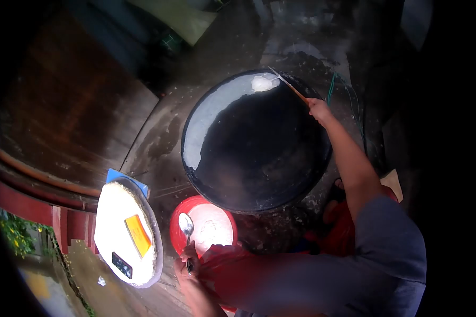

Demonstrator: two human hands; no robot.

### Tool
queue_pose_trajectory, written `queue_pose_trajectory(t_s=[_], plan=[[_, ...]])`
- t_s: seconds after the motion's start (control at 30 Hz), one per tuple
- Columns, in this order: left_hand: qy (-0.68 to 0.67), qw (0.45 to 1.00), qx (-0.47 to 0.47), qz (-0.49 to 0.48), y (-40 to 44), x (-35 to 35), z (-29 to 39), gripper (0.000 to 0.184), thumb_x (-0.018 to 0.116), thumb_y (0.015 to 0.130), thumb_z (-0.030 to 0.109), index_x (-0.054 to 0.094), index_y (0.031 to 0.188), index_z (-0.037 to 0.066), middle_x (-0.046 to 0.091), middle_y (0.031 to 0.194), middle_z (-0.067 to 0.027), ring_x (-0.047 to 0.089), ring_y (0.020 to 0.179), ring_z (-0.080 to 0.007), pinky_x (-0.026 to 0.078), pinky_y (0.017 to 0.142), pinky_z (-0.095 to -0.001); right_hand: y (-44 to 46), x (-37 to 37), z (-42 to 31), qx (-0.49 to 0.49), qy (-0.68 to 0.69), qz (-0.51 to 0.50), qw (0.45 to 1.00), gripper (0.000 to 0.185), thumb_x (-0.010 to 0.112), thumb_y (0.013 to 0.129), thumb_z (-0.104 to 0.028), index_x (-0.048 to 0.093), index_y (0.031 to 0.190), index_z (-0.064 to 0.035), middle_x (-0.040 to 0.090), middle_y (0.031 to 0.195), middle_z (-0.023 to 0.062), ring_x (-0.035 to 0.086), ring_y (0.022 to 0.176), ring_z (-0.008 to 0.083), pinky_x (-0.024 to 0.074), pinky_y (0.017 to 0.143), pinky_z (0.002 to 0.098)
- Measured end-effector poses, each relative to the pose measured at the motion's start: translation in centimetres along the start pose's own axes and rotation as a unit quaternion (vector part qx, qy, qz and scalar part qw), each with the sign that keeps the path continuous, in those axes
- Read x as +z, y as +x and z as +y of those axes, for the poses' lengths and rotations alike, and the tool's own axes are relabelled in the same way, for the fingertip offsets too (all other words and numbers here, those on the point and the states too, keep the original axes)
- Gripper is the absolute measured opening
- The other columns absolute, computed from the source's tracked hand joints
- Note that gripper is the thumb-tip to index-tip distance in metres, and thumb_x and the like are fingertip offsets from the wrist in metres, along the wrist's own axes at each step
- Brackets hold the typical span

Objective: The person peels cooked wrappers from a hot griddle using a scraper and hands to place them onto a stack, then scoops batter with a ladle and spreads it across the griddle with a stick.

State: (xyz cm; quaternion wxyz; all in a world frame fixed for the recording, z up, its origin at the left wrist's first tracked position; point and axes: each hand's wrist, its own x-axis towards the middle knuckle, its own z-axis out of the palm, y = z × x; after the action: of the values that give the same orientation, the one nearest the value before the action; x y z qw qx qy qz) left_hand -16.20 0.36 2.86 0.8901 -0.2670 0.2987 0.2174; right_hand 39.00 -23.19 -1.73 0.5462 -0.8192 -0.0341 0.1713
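Observation:
My right hand [318, 110] is closed around the wooden handle of a spreader [293, 91], its thin head at the far rim of a large round black griddle [264, 153]. Beside that head sits a lump of white batter [263, 83]. A pale curved band of batter [195, 129] coats the griddle from its top edge down the left side. My left hand [189, 260] grips a metal spoon [186, 224] with white batter in its bowl. The spoon is over a red basin [177, 214] of white batter, just below the griddle.
Left of the basin, a round white stack [113, 211] carries an orange rectangular item [137, 235] and a dark phone [122, 265]. A blue object [137, 182] shows behind the stack. A large brown wooden panel [63, 105] stands at upper left. Green cord [331, 89] lies right of the griddle.

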Motion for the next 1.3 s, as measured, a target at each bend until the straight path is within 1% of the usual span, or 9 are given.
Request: queue_pose_trajectory(t_s=[0.17, 0.23, 0.27, 0.5, 0.63, 0.83, 0.97, 1.17, 1.3], plan=[[-0.016, 0.998, 0.012, 0.053, 1.7, -2.0, 2.2, 0.019, 0.034, 0.091, 0.009, 0.041, 0.1, -0.006, 0.046, 0.065, -0.0054, 0.047, 0.049, -0.0147, 0.041, 0.042, -0.0254, -0.3, 1.5, -0.1, 0.078, -0.026, -0.135, 0.987, 0.036, 0.041, 0.088, -0.011, 0.056, 0.12, -0.0138, 0.058, 0.075, 0.004, 0.053, 0.058, 0.0139, 0.0417, 0.053, 0.0268], [-0.007, 0.996, 0.032, 0.086, 1.7, -1.9, 1.7, 0.019, 0.036, 0.091, 0.01, 0.041, 0.104, -0.003, 0.045, 0.063, -0.0043, 0.046, 0.048, -0.0141, 0.04, 0.041, -0.0254, 4.9, 2.0, 5.6, -0.08, -0.039, -0.035, 0.995, 0.034, 0.041, 0.089, -0.014, 0.057, 0.119, -0.0121, 0.065, 0.092, 0.0072, 0.061, 0.079, 0.019, 0.0463, 0.07, 0.0298], [0.001, 0.995, 0.043, 0.085, 1.8, -2.3, 1.9, 0.019, 0.036, 0.091, 0.01, 0.041, 0.104, -0.003, 0.045, 0.063, -0.0041, 0.045, 0.048, -0.0138, 0.04, 0.041, -0.0254, 3.7, 1.8, 4.0, -0.028, -0.074, 0.003, 0.997, 0.031, 0.043, 0.089, -0.017, 0.059, 0.115, -0.0121, 0.064, 0.107, 0.0087, 0.059, 0.099, 0.0216, 0.0434, 0.084, 0.0308], [0.043, 0.997, 0.048, 0.037, 1.7, -3.4, 3.5, 0.018, 0.038, 0.091, 0.009, 0.042, 0.1, -0.005, 0.044, 0.062, -0.004, 0.044, 0.048, -0.0145, 0.039, 0.043, -0.0252, -5.0, 4.9, -1.8, -0.08, -0.228, -0.107, 0.964, 0.03, 0.045, 0.087, -0.02, 0.062, 0.112, -0.0197, 0.061, 0.11, 0.0104, 0.059, 0.098, 0.0273, 0.0456, 0.084, 0.0346], [0.051, 0.998, 0.025, 0.011, 1.1, -4.2, 3.7, 0.022, 0.037, 0.091, 0.01, 0.042, 0.099, -0.01, 0.046, 0.066, -0.0062, 0.044, 0.051, -0.0145, 0.039, 0.044, -0.025, -5.2, 1.6, 1.0, -0.001, -0.244, 0.108, 0.964, 0.031, 0.046, 0.088, -0.023, 0.058, 0.117, -0.0224, 0.06, 0.113, 0.0077, 0.057, 0.102, 0.026, 0.0455, 0.086, 0.0368], [0.069, 0.997, 0.021, 0.008, 1.5, -5.1, 3.9, 0.023, 0.036, 0.091, 0.01, 0.042, 0.103, -0.01, 0.046, 0.069, -0.006, 0.045, 0.051, -0.0145, 0.04, 0.045, -0.0255, -5.7, 7.7, 1.0, -0.106, -0.203, -0.085, 0.97, 0.031, 0.044, 0.087, -0.021, 0.062, 0.112, -0.0214, 0.06, 0.111, 0.0113, 0.057, 0.101, 0.0272, 0.0447, 0.086, 0.0345], [0.086, 0.995, 0.033, 0.022, 1.4, -5.1, 3.7, 0.025, 0.034, 0.092, 0.011, 0.042, 0.102, -0.011, 0.045, 0.069, -0.0061, 0.045, 0.052, -0.0141, 0.04, 0.046, -0.0254, -3.4, 8.4, 0.3, -0.046, -0.225, -0.039, 0.973, 0.03, 0.045, 0.088, -0.028, 0.06, 0.114, -0.0263, 0.06, 0.113, 0.0047, 0.056, 0.104, 0.0257, 0.0444, 0.089, 0.0346], [0.099, 0.994, 0.039, 0.014, 1.2, -5.3, 3.6, 0.025, 0.032, 0.092, 0.01, 0.043, 0.099, -0.011, 0.045, 0.067, -0.0062, 0.044, 0.051, -0.0139, 0.04, 0.045, -0.0254, -7.6, 7.6, -0.9, -0.167, -0.275, -0.146, 0.936, 0.029, 0.052, 0.086, -0.024, 0.061, 0.113, -0.0263, 0.06, 0.111, 0.0055, 0.059, 0.098, 0.0249, 0.047, 0.083, 0.034], [0.128, 0.99, 0.055, 0.024, 1.2, -5.5, 3.4, 0.022, 0.032, 0.092, 0.01, 0.043, 0.095, -0.009, 0.045, 0.067, -0.0065, 0.044, 0.051, -0.0134, 0.039, 0.046, -0.0253, -8.1, 5.5, 1.6, -0.042, -0.199, 0.041, 0.978, 0.029, 0.049, 0.087, -0.022, 0.061, 0.113, -0.0237, 0.061, 0.109, 0.0075, 0.059, 0.098, 0.0241, 0.0466, 0.083, 0.0319]])
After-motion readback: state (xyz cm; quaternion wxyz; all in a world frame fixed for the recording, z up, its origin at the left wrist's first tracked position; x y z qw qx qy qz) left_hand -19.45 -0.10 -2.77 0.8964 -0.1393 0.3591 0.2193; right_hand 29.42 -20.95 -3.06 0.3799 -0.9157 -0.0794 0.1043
